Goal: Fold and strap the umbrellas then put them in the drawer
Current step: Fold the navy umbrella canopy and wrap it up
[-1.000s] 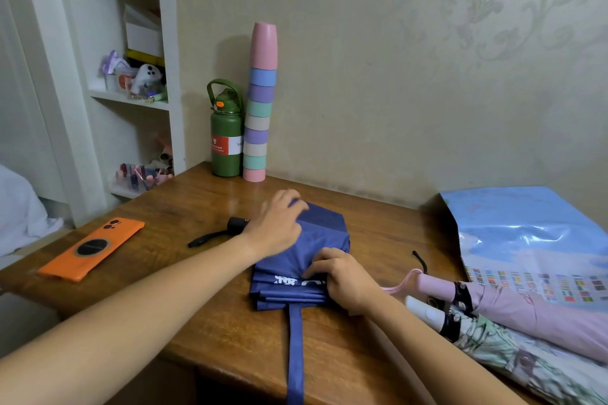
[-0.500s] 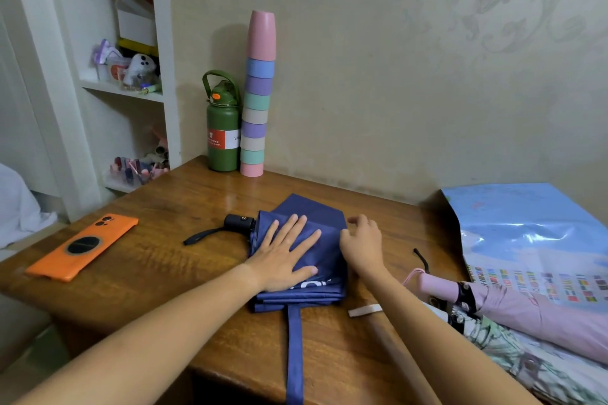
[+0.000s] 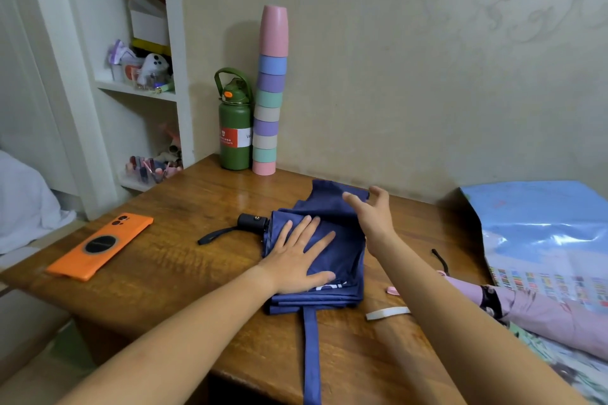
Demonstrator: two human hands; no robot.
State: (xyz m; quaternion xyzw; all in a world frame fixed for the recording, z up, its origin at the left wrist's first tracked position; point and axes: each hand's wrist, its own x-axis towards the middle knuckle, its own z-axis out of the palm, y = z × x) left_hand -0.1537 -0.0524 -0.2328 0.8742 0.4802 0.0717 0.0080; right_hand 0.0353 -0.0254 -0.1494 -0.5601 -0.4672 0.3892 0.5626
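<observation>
Progress was partial: the navy umbrella (image 3: 329, 250) lay on the desk (image 3: 184, 260) with its canopy flattened into pleats, its black handle (image 3: 252, 222) pointing left and its strap (image 3: 311, 352) hanging loose over the front edge, not yet wrapped. The left hand (image 3: 296, 256) pressed flat on the folded cloth, fingers straight and spread, holding nothing. The right hand (image 3: 371, 214) hovered just above the far part of the canopy, fingers open and loosely bent, grasping nothing. One flap at the far end stood unfolded. To the right, a pink umbrella (image 3: 543, 316) and a patterned umbrella (image 3: 572, 365) lay side by side at the desk's edge; whether they were strapped could not be told, though a pale strap (image 3: 388, 313) lay loose on the wood near them. No drawer was in view. By this showing, the navy one seemed to need its last flap folded, rolling and strapping, and nothing had been stowed.
</observation>
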